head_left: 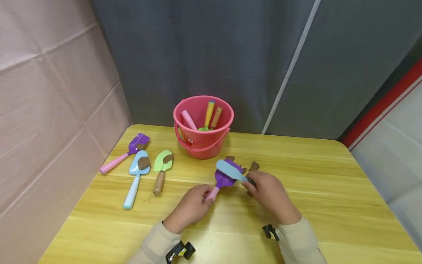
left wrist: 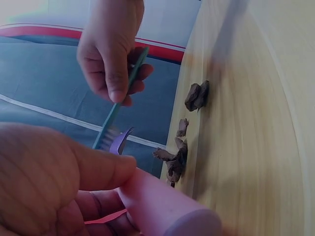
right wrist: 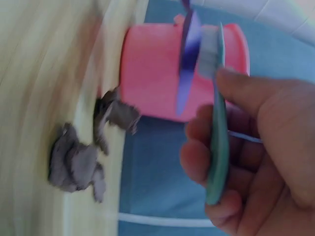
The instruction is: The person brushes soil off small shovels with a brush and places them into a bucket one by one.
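Observation:
My left hand (head_left: 192,206) grips the pink handle (left wrist: 162,204) of a toy shovel with a purple blade (head_left: 223,180), held over the table. In my right hand (head_left: 273,195) is a light-blue brush (head_left: 229,169), gripped by its handle. Its pale bristles (right wrist: 208,53) face the blade and seem to touch it. Beneath and beside the shovel lie several brown clay-like lumps (head_left: 254,166) on the table. The blade's underside and part of its face are hidden by the brush in the head view.
Behind the hands stands a pink bucket (head_left: 204,145) with several tool handles sticking up inside. On the left lie a purple shovel (head_left: 133,145), a blue shovel (head_left: 133,187) and a green shovel (head_left: 159,181), each with a brown lump on its blade. A grey curtain (head_left: 211,47) hangs behind the table.

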`<state>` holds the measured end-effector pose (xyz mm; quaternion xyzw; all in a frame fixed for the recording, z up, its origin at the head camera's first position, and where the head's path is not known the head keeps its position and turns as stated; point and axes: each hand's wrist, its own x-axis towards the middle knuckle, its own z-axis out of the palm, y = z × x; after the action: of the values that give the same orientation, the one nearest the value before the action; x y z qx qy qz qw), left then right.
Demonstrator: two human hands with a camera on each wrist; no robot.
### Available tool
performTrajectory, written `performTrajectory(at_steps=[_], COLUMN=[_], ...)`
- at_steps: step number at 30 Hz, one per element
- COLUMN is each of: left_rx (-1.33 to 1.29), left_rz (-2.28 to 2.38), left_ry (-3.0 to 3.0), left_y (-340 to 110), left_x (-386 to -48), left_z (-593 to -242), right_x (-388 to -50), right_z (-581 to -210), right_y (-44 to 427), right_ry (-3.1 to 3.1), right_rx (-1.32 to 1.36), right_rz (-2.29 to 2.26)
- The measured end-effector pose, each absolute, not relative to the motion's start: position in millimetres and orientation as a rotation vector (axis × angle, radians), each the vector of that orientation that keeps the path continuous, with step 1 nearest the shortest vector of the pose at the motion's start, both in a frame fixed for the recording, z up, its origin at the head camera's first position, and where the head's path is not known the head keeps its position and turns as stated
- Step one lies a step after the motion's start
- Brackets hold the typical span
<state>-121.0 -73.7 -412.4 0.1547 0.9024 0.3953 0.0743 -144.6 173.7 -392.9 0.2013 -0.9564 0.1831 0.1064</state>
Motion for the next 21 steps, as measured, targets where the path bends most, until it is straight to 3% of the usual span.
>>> performTrajectory(at_steps=[7,16,21], left_rx=[0.460,0.463,0.471], left_rz=[1.194,1.180,1.198], left_ry=[2.702,2.716,2.706], left_y=[-74,-73,-74], left_x=[-121,-120,-118], left_z=[-412,-410,-408], right_x=[-153,-137,-141], right_z=[-396,-386,-391], right_y=[187,171,173], right_ry=[-2.807,-2.850,-2.838], right_rx=[0.348,0.714,0.597], right_rz=[0.568,0.629,0.578])
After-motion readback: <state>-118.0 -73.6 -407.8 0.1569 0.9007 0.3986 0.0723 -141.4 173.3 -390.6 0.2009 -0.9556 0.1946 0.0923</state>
